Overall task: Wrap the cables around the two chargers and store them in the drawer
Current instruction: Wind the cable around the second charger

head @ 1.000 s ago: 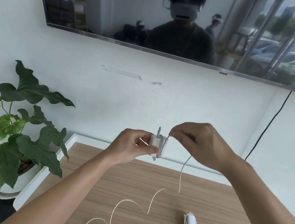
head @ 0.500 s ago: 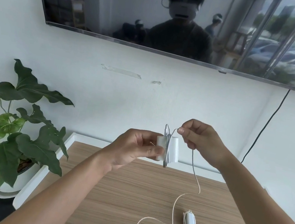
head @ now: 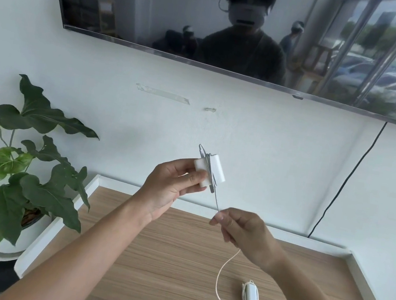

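The left hand (head: 171,189) holds a small white block-shaped plastic charger (head: 210,173) up in the air above the back part of the cabinet, with the thumb on its near face and the fingers behind it. Several turns of thin white cable (head: 221,275) already go around the middle of the charger, and one small loop sticks out at its top corner. From the bottom of the charger the cable runs down, pulled straight, to the right hand (head: 243,232), which pinches it between the thumb and the fingertips, lower and a little to the right. Below this hand the free part of the cable hangs in a loose curve and goes out at the bottom edge of the view.

A second white charger with its cable fully wound around it (head: 250,296) lies on the light wooden cabinet top with white raised edge (head: 151,257), near the front right. Behind it is a white wall (head: 244,136) with a strip of clear tape (head: 163,93). A dark flat wall screen (head: 159,17) hangs above, and a black wire (head: 345,180) goes down from it. On the left stands a green leafy plant in a white pot (head: 17,175).
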